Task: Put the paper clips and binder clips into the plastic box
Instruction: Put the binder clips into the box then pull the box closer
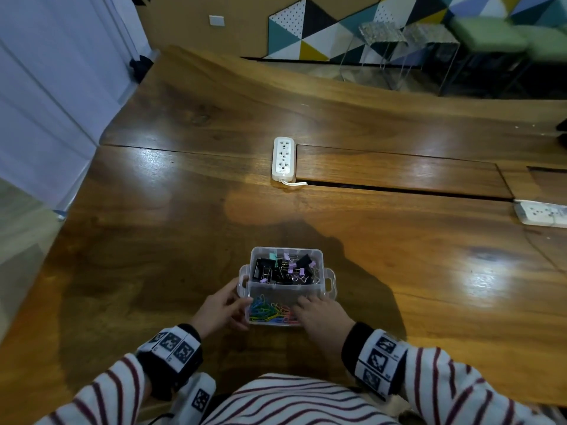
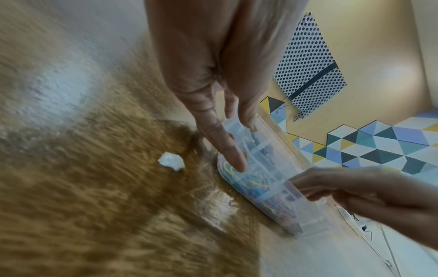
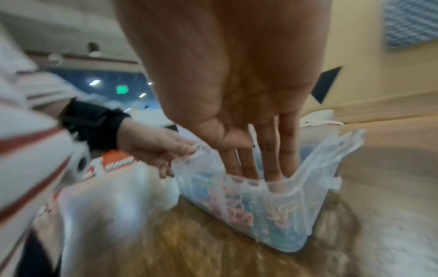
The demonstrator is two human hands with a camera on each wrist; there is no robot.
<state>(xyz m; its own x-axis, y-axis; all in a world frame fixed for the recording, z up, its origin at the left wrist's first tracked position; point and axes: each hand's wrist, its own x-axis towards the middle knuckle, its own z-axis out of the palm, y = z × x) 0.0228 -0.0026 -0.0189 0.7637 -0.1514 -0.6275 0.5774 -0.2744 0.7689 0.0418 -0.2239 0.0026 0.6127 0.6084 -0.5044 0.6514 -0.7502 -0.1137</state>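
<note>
A clear plastic box with two compartments stands on the wooden table just in front of me. Its far compartment holds black, purple and teal binder clips. The near one holds coloured paper clips. My left hand grips the box's left rim between thumb and fingers, as the right wrist view shows at the left hand. My right hand reaches into the near compartment with straight fingers among the paper clips. In the left wrist view my index finger lies along the box.
A white power strip lies mid-table beside a long cable slot. A second power strip sits at the right edge. A white curtain hangs at the left, and stools stand beyond the table's far edge.
</note>
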